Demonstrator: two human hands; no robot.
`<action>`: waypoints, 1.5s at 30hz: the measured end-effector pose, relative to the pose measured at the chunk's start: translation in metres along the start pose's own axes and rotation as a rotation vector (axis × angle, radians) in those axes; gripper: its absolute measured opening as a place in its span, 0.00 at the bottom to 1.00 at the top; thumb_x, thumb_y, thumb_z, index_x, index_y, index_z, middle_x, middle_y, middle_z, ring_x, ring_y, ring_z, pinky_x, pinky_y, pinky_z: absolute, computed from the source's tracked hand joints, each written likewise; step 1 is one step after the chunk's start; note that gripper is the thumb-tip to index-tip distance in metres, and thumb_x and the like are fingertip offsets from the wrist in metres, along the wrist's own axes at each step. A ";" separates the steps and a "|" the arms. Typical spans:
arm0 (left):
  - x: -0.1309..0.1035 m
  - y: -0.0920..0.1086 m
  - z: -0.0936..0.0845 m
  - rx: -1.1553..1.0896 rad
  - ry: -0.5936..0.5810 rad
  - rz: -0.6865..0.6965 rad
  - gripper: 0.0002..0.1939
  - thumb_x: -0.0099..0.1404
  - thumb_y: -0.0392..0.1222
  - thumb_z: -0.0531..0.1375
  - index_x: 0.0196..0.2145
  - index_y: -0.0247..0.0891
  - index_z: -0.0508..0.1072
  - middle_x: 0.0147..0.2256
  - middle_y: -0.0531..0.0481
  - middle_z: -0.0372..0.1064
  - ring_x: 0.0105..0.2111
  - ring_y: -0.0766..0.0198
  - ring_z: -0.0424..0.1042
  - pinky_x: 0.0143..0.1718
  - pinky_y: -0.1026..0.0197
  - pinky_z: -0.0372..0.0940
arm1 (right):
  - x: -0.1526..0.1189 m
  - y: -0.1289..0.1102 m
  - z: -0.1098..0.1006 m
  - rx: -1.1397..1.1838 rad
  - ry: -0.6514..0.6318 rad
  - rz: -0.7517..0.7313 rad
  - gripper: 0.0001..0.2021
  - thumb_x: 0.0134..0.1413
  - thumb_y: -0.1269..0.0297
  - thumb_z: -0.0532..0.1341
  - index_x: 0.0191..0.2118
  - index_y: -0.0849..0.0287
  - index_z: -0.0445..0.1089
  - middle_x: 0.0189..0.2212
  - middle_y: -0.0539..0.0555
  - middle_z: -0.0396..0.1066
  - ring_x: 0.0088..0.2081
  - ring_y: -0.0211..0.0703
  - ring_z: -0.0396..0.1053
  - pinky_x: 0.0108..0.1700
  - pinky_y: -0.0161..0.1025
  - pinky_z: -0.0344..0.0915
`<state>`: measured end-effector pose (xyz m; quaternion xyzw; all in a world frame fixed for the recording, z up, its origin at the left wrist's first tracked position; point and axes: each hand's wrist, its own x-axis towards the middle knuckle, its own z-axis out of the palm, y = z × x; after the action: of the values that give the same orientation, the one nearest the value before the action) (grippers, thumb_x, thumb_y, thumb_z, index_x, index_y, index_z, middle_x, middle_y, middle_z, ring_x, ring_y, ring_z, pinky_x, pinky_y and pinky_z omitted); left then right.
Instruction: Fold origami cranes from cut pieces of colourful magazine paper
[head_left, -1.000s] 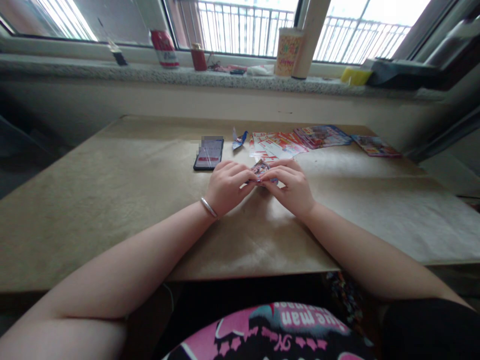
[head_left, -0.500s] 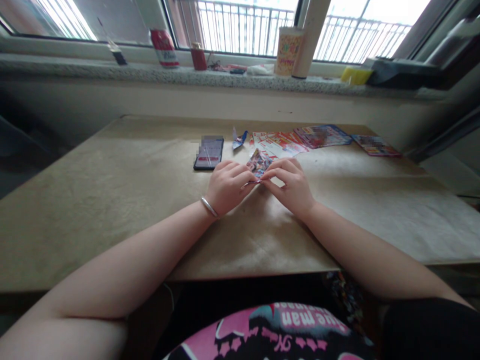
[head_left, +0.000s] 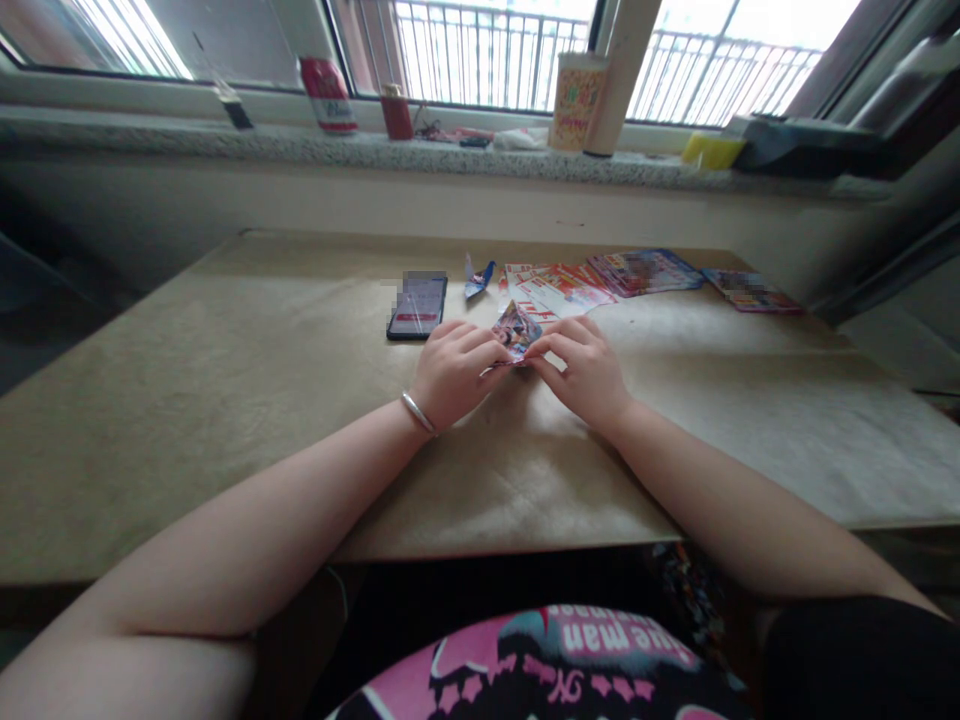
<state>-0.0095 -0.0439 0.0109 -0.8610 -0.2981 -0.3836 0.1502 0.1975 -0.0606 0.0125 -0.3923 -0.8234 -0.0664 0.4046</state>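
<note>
Between my two hands is a small piece of folded, colourfully printed paper (head_left: 516, 330), its pointed end facing away from me. My left hand (head_left: 459, 368) is closed on its left side, fingers bent over it; a silver bangle circles that wrist. From the right, my right hand (head_left: 581, 368) pinches the near edge between thumb and fingertips. Parts of the paper are hidden under the fingers. Just beyond stands a folded blue-and-white paper crane (head_left: 479, 278). A phone (head_left: 418, 306) with a lit screen lies beside my left hand.
Red-and-white printed sheets (head_left: 559, 288) lie behind my hands, with glossy printed sheets (head_left: 645, 272) and another printed stack (head_left: 752, 290) farther right. On the windowsill (head_left: 442, 152) stand a red can (head_left: 328, 95), a red bottle (head_left: 397, 113) and a patterned cup (head_left: 577, 102).
My right fingers have shifted slightly along the paper's near edge, and more of its printed face shows. My left hand stays almost in place.
</note>
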 end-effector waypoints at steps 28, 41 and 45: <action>-0.001 -0.005 -0.001 0.002 0.008 -0.010 0.12 0.68 0.45 0.58 0.29 0.40 0.74 0.31 0.52 0.74 0.32 0.65 0.69 0.40 0.59 0.59 | -0.001 0.006 -0.003 0.074 0.025 0.007 0.03 0.58 0.63 0.62 0.38 0.53 0.73 0.36 0.53 0.72 0.42 0.46 0.69 0.47 0.45 0.65; -0.004 -0.013 0.002 0.003 0.051 -0.099 0.07 0.65 0.46 0.61 0.32 0.42 0.76 0.34 0.51 0.74 0.36 0.61 0.68 0.42 0.57 0.59 | -0.001 0.010 -0.006 -0.004 0.030 0.037 0.05 0.60 0.64 0.60 0.34 0.54 0.73 0.34 0.53 0.72 0.40 0.45 0.68 0.46 0.43 0.64; -0.005 -0.016 0.002 -0.028 0.084 -0.114 0.07 0.65 0.43 0.61 0.29 0.43 0.76 0.32 0.52 0.73 0.35 0.62 0.68 0.42 0.57 0.60 | -0.002 0.015 -0.004 -0.016 0.004 0.055 0.06 0.60 0.64 0.59 0.34 0.53 0.74 0.35 0.53 0.73 0.41 0.45 0.69 0.47 0.44 0.64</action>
<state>-0.0212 -0.0320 0.0065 -0.8278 -0.3347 -0.4314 0.1286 0.2112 -0.0533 0.0110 -0.4179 -0.8110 -0.0626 0.4046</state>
